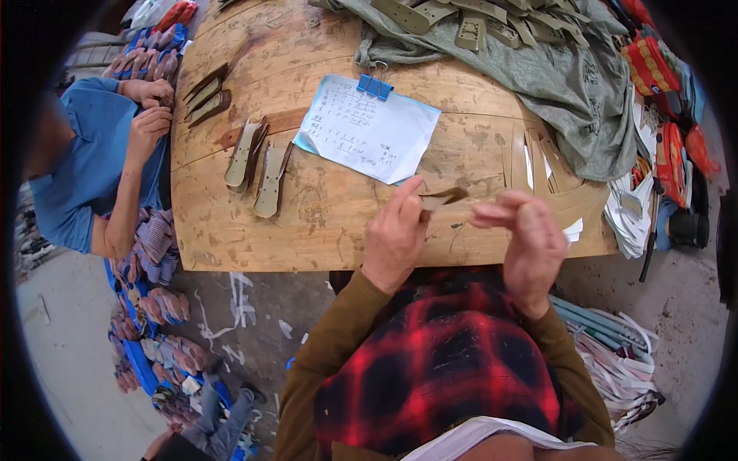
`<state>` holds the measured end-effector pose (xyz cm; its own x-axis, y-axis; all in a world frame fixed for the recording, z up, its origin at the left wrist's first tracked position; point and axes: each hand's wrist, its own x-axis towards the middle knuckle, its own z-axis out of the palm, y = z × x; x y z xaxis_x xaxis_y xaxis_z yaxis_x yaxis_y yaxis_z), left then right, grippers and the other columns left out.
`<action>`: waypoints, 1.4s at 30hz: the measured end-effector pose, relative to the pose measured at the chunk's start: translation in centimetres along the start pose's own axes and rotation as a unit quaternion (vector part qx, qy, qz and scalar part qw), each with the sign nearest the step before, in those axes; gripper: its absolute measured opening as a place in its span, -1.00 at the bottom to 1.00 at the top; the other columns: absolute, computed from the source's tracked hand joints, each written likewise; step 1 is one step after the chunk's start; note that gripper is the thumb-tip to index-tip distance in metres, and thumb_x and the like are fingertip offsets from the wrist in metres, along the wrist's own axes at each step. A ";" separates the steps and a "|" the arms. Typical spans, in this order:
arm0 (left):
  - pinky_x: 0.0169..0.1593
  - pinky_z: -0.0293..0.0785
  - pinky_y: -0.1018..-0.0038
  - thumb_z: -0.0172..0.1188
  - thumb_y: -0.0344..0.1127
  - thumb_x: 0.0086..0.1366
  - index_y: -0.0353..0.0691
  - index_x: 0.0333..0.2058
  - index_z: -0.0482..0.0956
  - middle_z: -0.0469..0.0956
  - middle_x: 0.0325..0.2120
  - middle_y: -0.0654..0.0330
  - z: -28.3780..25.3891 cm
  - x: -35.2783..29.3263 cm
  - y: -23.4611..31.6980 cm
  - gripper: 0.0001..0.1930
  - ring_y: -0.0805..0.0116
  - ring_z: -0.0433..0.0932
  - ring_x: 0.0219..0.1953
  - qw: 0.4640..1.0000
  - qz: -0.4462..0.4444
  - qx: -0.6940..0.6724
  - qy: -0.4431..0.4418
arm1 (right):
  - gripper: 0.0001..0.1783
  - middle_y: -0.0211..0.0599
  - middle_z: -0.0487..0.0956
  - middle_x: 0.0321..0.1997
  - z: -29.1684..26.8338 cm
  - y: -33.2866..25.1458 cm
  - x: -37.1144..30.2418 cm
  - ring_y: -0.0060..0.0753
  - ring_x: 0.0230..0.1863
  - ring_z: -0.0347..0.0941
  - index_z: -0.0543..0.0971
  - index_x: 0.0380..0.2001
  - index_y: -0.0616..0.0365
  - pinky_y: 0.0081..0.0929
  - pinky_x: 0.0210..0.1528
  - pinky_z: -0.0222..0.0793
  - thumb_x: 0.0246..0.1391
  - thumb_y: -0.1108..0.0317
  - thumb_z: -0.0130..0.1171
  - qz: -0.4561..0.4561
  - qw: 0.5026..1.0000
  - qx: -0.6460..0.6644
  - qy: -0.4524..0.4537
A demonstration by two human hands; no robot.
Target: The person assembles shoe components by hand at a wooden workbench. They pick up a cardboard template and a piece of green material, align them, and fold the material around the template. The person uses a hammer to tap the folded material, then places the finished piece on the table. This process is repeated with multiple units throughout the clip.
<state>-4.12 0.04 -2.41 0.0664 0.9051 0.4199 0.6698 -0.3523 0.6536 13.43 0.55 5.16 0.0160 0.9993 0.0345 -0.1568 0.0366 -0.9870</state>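
My left hand [396,234] is above the table's near edge, its thumb and forefinger pinching a dark brown and olive curved strip [446,198]. The strip sticks out to the right between my hands. My right hand [530,242], somewhat smeared by motion, hovers just past the strip's free end with its fingers stretched out and nothing visible in them. On the table left of my left hand lie olive shaped pieces with punched holes: one [271,180] closer to me, a small stack [242,157] behind it.
A clipped handwritten paper [369,127] lies mid-table. Green sacking [492,58] with piled olive pieces covers the far right; flat tan strips [565,180] lie at the right. At the left edge, a person in a blue shirt [100,131] rests both hands near more pieces [206,104].
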 end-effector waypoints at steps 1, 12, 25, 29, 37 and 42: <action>-0.26 0.54 0.30 0.20 -0.47 0.19 -0.34 -0.21 0.38 0.57 -0.13 -0.06 -0.7 0.3 0.5 -0.77 0.03 0.61 -0.21 0.993 -0.088 -0.051 -0.054 | -0.67 -0.09 0.63 -0.12 -0.5 -0.4 0.5 -0.34 -0.07 0.56 0.51 -0.08 0.44 -0.43 0.01 0.42 0.34 0.36 -0.11 -0.002 0.999 0.033 0.000; -0.13 0.45 0.45 0.07 -0.27 0.39 -0.34 -0.09 0.50 0.57 -0.32 0.22 -3.5 0.2 2.8 -0.74 0.45 0.51 -0.23 0.843 -0.257 -0.374 -0.289 | -0.83 -0.54 0.47 -0.59 -0.9 4.1 3.2 -0.76 -0.56 0.37 0.59 -0.42 0.23 -0.74 -0.50 0.28 0.21 0.36 0.17 0.241 0.952 0.026 -0.185; -0.08 0.41 0.49 -0.01 -0.22 0.43 -0.34 0.03 0.36 0.53 -0.23 0.09 -8.5 -0.3 -4.5 -0.66 0.34 0.50 -0.16 0.969 -0.239 0.024 -0.062 | -0.83 -0.31 0.51 -0.38 -14.9 1.0 2.8 -0.37 -0.34 0.43 0.55 -0.29 0.23 -0.45 -0.25 0.36 0.18 0.32 0.16 -0.017 0.918 -0.394 0.046; -0.22 0.54 0.47 -0.03 -0.20 0.46 -0.23 -0.07 0.36 0.58 -0.23 0.07 -11.4 -0.9 -8.1 -0.76 0.32 0.59 -0.30 0.857 -0.430 -0.269 -0.085 | -0.82 -0.17 0.44 -0.37 -15.3 1.9 1.2 -0.08 -0.25 0.38 0.53 -0.30 0.22 -0.25 -0.18 0.30 0.02 0.40 0.23 -0.083 0.826 -0.554 -0.065; -0.12 0.63 0.15 -0.19 -0.09 0.49 -0.23 0.04 0.27 0.53 -0.10 -0.08 -9.7 -0.5 -5.5 -0.65 0.11 0.59 -0.11 0.696 -0.460 -0.551 -0.009 | -0.81 -0.15 0.44 -0.28 -14.2 3.2 0.0 -0.08 -0.20 0.39 0.51 -0.26 0.23 -0.30 -0.12 0.29 0.02 0.47 0.21 -0.101 0.837 -0.536 -0.034; 0.02 0.55 0.04 -0.33 0.04 0.50 -0.30 0.12 0.31 0.48 0.00 -0.10 -9.9 -1.1 -6.0 -0.47 0.05 0.53 0.01 0.664 -0.447 -0.599 0.000 | -0.86 -0.15 0.41 -0.31 -14.6 3.5 0.1 -0.08 -0.21 0.36 0.48 -0.35 0.25 -0.29 -0.13 0.26 0.01 0.49 0.21 -0.068 0.837 -0.539 -0.062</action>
<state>-15.55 -1.21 -0.56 0.0389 0.8800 -0.4735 -0.6285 0.3899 0.6730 27.27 0.66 -0.59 -0.1516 0.9826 0.1075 0.8220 0.1857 -0.5384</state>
